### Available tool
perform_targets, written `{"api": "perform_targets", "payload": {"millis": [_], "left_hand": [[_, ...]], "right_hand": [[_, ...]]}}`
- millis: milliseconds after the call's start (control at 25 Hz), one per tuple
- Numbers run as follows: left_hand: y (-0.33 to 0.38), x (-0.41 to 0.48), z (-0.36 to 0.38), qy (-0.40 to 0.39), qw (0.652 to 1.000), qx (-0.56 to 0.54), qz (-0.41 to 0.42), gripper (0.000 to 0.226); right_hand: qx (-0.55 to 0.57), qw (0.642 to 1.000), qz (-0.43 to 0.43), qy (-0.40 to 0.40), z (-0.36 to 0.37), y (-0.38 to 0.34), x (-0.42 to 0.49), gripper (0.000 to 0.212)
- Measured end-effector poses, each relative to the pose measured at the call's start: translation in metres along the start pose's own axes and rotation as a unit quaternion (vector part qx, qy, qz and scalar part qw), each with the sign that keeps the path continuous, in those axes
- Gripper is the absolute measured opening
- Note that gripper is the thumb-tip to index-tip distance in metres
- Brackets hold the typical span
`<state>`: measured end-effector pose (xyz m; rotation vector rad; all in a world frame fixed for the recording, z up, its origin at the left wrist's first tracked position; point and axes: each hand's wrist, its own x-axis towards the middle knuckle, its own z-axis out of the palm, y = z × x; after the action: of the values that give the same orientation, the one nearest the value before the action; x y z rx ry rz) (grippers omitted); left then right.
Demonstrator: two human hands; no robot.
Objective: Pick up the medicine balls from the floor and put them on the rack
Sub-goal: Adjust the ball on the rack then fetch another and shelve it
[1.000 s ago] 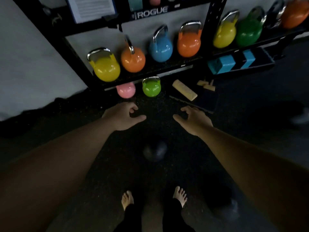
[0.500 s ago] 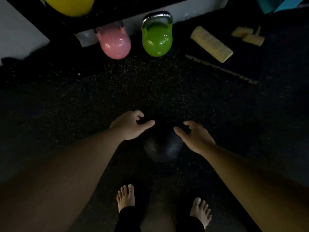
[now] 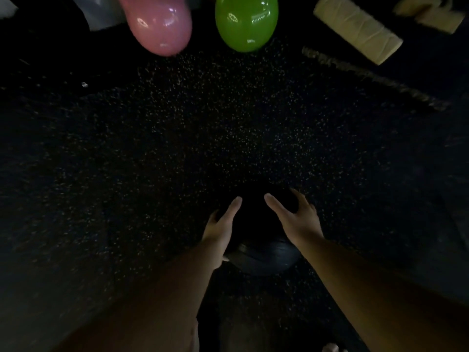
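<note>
So the left hand (image 3: 220, 228) and right hand (image 3: 295, 219) cup the dark ball (image 3: 264, 252) on the floor (image 3: 177, 138), grip wrapped around its sides; next it probably needs a lift toward the rack.

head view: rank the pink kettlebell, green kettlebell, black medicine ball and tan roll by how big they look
1. black medicine ball, partly covered by both hands and nearest the camera, so its lead is unsure
2. pink kettlebell and green kettlebell, about alike, both cut off by the top edge
3. tan roll, smallest
</note>
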<state>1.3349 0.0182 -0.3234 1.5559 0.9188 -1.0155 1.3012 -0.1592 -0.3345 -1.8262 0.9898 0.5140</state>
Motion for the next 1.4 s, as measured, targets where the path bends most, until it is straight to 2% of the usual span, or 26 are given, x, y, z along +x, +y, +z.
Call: {"api": "perform_targets", "payload": {"millis": [160, 280, 320, 400, 520, 560, 640, 720, 760, 840, 920, 1000, 1080, 1240, 1400], "left_hand": [[0.021, -0.052, -0.011, 0.036, 0.999, -0.011, 0.034, 0.135], [0.060, -0.109, -0.033, 0.054, 0.996, -0.024, 0.062, 0.107], [0.076, -0.131, -0.042, 0.058, 0.995, -0.031, 0.072, 0.105], [0.121, -0.192, -0.060, 0.062, 0.992, -0.038, 0.102, 0.106], [0.190, -0.292, -0.085, 0.063, 0.977, -0.056, 0.194, 0.103], [0.217, -0.330, -0.095, 0.062, 0.971, -0.068, 0.222, 0.097], [0.272, -0.401, -0.113, 0.058, 0.960, -0.074, 0.265, 0.071], [0.324, -0.474, -0.130, 0.048, 0.944, -0.078, 0.316, 0.060], [0.349, -0.512, -0.140, 0.042, 0.934, -0.087, 0.345, 0.063], [0.394, -0.582, -0.158, 0.033, 0.911, -0.106, 0.397, 0.074], [0.438, -0.648, -0.175, 0.023, 0.886, -0.119, 0.448, 0.070], [0.478, -0.712, -0.196, 0.003, 0.862, -0.131, 0.490, 0.080], [0.509, -0.769, -0.212, 0.002, 0.843, -0.126, 0.524, 0.097], [0.551, -0.878, -0.236, -0.001, 0.792, -0.098, 0.602, 0.098], [0.590, -0.941, -0.237, 0.002, 0.741, -0.097, 0.665, 0.113]], "right_hand": [[0.049, 0.998, -0.025, 0.012, -0.017, -0.030, -0.036, 0.090], [0.057, 0.996, -0.066, -0.007, -0.045, -0.086, -0.076, 0.100], [0.055, 0.995, -0.079, -0.008, -0.057, -0.111, -0.090, 0.104], [0.059, 0.993, -0.105, -0.003, -0.088, -0.173, -0.126, 0.108], [0.058, 0.984, -0.169, 0.021, -0.138, -0.271, -0.188, 0.109], [0.058, 0.980, -0.190, 0.032, -0.157, -0.309, -0.213, 0.108], [0.069, 0.967, -0.240, 0.052, -0.195, -0.384, -0.265, 0.100], [0.085, 0.950, -0.293, 0.070, -0.234, -0.457, -0.321, 0.078], [0.090, 0.941, -0.316, 0.084, -0.255, -0.495, -0.351, 0.071], [0.099, 0.920, -0.361, 0.118, -0.288, -0.559, -0.401, 0.083], [0.118, 0.892, -0.408, 0.155, -0.317, -0.617, -0.452, 0.096], [0.142, 0.863, -0.449, 0.183, -0.342, -0.670, -0.507, 0.093], [0.160, 0.845, -0.470, 0.201, -0.362, -0.713, -0.556, 0.094], [0.204, 0.806, -0.504, 0.233, -0.398, -0.776, -0.630, 0.100], [0.230, 0.763, -0.553, 0.244, -0.436, -0.829, -0.663, 0.100]]}}
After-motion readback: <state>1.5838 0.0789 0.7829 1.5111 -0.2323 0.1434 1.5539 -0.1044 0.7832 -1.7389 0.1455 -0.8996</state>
